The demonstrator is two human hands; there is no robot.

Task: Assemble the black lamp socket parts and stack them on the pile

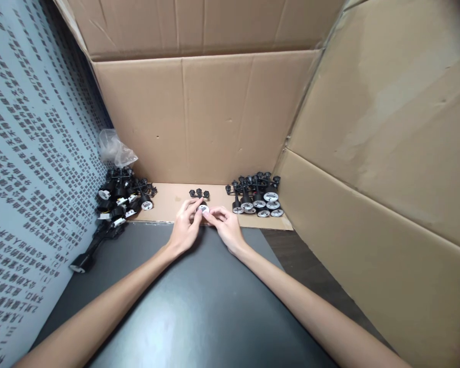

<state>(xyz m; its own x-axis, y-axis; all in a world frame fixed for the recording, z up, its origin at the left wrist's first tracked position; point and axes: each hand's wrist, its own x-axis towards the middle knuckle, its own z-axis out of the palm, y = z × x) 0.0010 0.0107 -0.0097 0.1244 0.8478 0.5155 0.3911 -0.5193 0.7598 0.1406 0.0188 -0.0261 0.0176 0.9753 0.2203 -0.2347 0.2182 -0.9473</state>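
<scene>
Bare forearms (115,306) stretch up from the lower edge across a dark grey mat (199,306), their elbows out of frame. Between the two sets of fingertips, just beyond the mat's far edge, sits a miniature black street lamp (203,209), its round white base turned toward the camera and its three lantern heads pointing away. Left hand (186,226) pinches it, thumb and fingers around the base; right hand (229,229) has bent fingers and thumb at the base's other side, and whether they grip or merely touch I cannot tell. Fingers hide most of the post, and marks on the base are too small to read. Finished-looking lamps (258,200) stand clustered to the right; a tangled lamp pile (120,197) at left overlaps itself, below a crumpled clear plastic bag (115,148). Chinese characters cover the pale left-hand panel (30,128), upside down and too slanted to read reliably.
</scene>
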